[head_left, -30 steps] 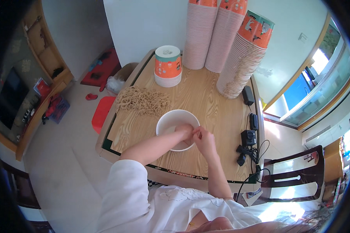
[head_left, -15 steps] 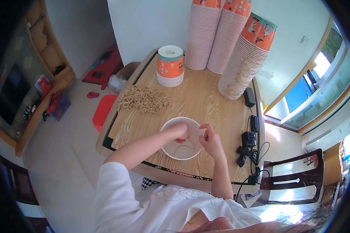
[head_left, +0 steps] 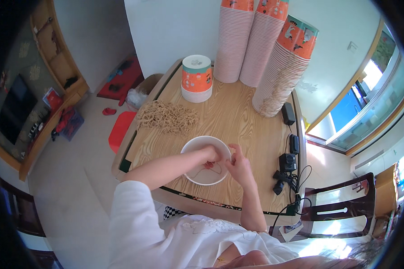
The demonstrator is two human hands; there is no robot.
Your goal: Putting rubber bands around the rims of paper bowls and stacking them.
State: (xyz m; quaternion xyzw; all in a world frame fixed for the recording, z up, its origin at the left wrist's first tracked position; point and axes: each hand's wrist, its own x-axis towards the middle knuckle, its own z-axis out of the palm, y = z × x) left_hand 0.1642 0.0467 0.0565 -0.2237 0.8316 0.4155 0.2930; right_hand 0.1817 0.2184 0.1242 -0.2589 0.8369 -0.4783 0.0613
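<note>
A white-lined paper bucket (head_left: 194, 175) stands on the wooden table in front of me, its mouth facing up. My left hand (head_left: 209, 157) reaches down inside it, fingers curled together; a thin tan cord (head_left: 216, 171) loops over the bucket's bottom from under those fingertips. At the right side of the rim, my right hand (head_left: 239, 167) grips the wall with bent fingers, the index finger raised. The fingertips of both hands are partly hidden. Left of the bucket lies a tangled heap of tan cords (head_left: 168, 117).
Upside-down orange and green paper buckets form a short stack (head_left: 196, 83) behind the heap and tall stacks (head_left: 283, 74) at the back right. Black power adapters with cables (head_left: 288, 162) line the table's right edge. A red stool (head_left: 121, 130) stands left; a dark chair (head_left: 341, 208) stands right.
The bucket has shifted slightly left. My right hand has moved left with it, closer to my left hand, which remains inside.
</note>
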